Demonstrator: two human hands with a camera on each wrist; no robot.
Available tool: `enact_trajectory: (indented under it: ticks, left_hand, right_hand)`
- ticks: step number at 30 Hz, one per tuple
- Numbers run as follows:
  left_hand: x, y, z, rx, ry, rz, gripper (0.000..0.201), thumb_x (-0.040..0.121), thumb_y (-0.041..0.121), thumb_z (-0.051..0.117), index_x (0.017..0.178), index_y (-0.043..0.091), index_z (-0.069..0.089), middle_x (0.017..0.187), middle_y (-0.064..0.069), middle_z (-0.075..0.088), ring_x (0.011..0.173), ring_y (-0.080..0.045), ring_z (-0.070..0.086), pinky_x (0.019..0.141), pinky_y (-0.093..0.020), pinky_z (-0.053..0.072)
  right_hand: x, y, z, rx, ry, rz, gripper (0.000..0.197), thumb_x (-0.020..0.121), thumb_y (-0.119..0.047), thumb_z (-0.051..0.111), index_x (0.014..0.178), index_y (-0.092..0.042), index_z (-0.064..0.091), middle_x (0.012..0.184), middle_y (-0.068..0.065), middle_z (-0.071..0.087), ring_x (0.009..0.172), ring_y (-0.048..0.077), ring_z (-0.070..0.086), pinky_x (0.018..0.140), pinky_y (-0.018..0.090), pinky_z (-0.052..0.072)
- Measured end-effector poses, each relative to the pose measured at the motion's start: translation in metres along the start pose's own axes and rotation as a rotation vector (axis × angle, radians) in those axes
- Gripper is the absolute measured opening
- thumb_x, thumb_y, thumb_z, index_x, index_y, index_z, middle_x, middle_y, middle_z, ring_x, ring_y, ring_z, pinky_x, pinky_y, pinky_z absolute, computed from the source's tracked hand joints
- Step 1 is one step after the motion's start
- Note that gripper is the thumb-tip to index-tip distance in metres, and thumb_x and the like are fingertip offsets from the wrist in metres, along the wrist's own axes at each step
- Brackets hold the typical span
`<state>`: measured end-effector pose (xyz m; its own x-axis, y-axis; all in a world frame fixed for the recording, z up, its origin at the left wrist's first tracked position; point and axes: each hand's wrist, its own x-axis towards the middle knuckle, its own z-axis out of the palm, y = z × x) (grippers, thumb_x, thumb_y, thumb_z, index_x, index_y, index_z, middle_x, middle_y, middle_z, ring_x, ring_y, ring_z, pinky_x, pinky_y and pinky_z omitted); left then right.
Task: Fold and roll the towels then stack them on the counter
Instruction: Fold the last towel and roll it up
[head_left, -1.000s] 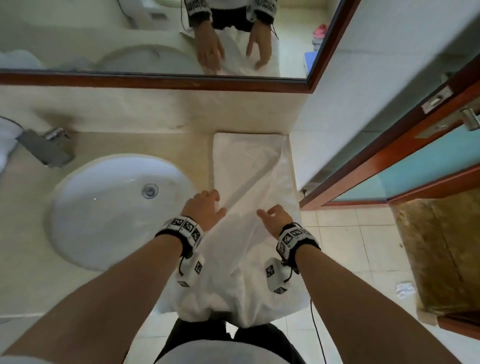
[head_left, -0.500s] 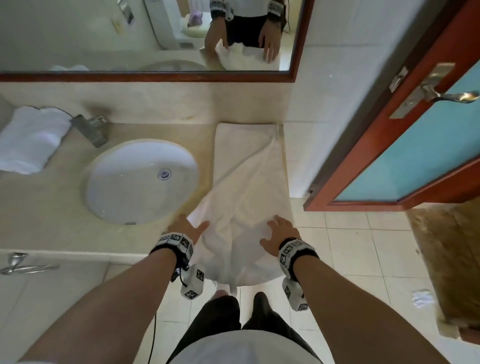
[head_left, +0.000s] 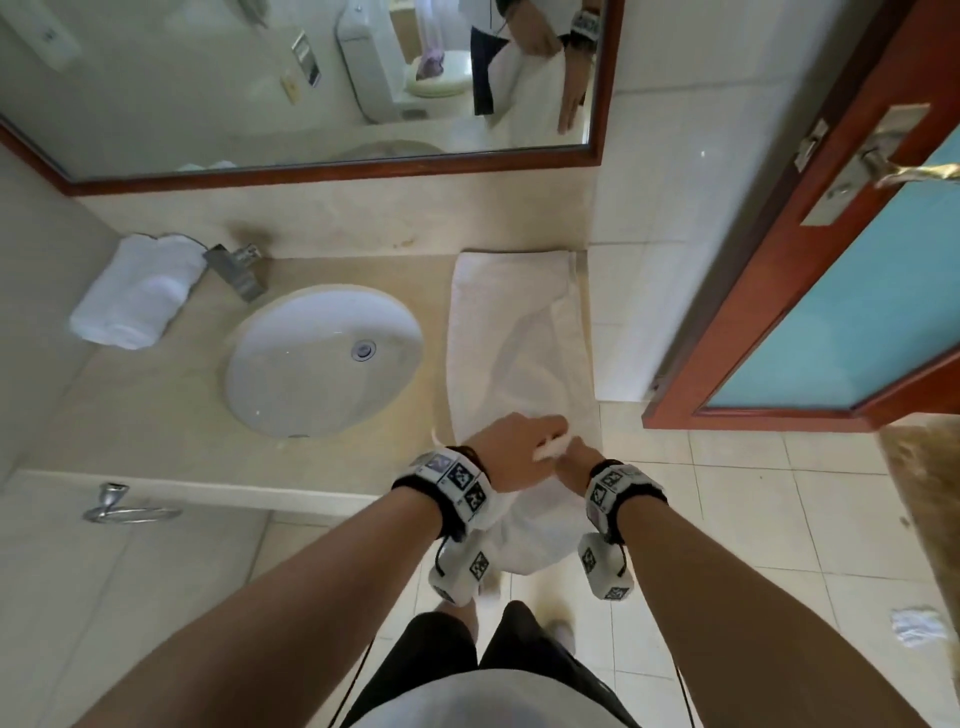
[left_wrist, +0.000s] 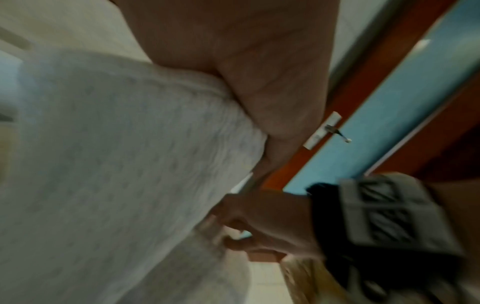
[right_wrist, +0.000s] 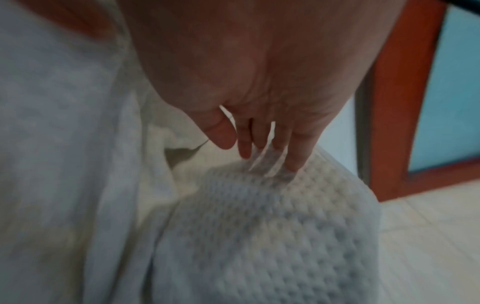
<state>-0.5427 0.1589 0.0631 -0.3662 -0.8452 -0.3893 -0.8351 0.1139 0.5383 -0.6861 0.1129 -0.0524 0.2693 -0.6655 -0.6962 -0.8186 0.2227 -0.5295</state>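
Hands drawn together, left hand (head_left: 511, 449) gripping towel (head_left: 511, 332)

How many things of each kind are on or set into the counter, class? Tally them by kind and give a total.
Towels: 2, the spread towel under both hands and the rolled towel left of the tap
Sinks: 1
Taps: 1
Total: 4

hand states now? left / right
Left hand: gripping the towel at the counter edge.
Right hand: fingers straight, fingertips touching the towel; grip cannot be told.
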Motion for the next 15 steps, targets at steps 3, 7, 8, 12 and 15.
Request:
enact_trajectory:
  ticks: [3,7,8,12,15]
  left_hand:
    - [0.015,0.020,0.025,0.031,-0.158,0.029,0.014,0.089,0.019,0.055,0.098,0.023,0.045,0.085,0.000,0.060,0.076,-0.024,0.059,0.068,-0.037,0.051]
    - [0.022,0.008,0.040,-0.022,-0.348,-0.143,0.044,0.096,0.020,0.053,0.137,0.030,0.040,0.109,-0.005,0.064,0.076,-0.025,0.065,0.070,-0.039,0.059]
    - [0.020,0.003,0.041,-0.050,-0.405,-0.198,0.049,0.099,0.023,0.050,0.144,0.035,0.035,0.114,-0.006,0.063,0.073,-0.026,0.064,0.069,-0.041,0.060]
    - [0.001,-0.013,0.049,-0.143,-0.530,-0.384,0.048,0.104,0.026,0.040,0.148,0.041,0.029,0.142,-0.010,0.047,0.074,-0.028,0.069,0.069,-0.043,0.061]
    - [-0.017,-0.029,0.053,-0.158,-0.565,-0.530,0.039,0.098,0.027,0.045,0.136,0.032,0.044,0.134,-0.015,0.053,0.088,-0.038,0.070,0.079,-0.048,0.060]
  right_hand:
    - [0.009,0.019,-0.016,0.405,0.026,-0.048,0.018,0.096,-0.026,0.060,0.102,-0.009,0.063,0.095,0.007,0.063,0.097,0.031,0.063,0.095,0.040,0.048]
    - [0.026,0.038,-0.016,0.838,0.002,0.161,0.100,0.062,-0.095,0.044,0.129,-0.022,0.057,0.125,0.003,0.064,0.116,0.029,0.059,0.109,0.047,0.040]
    - [0.028,0.039,-0.014,0.782,0.001,0.141,0.101,0.061,-0.094,0.050,0.128,-0.019,0.059,0.123,0.003,0.065,0.114,0.028,0.060,0.107,0.045,0.042]
    - [-0.005,0.023,-0.009,0.288,0.187,-0.046,0.027,0.090,-0.027,0.064,0.109,-0.008,0.061,0.106,0.007,0.067,0.100,0.028,0.062,0.086,0.033,0.049]
    - [-0.013,0.022,-0.004,0.279,0.263,-0.043,0.013,0.099,-0.021,0.045,0.098,-0.009,0.046,0.085,0.007,0.056,0.082,0.028,0.055,0.073,0.033,0.043]
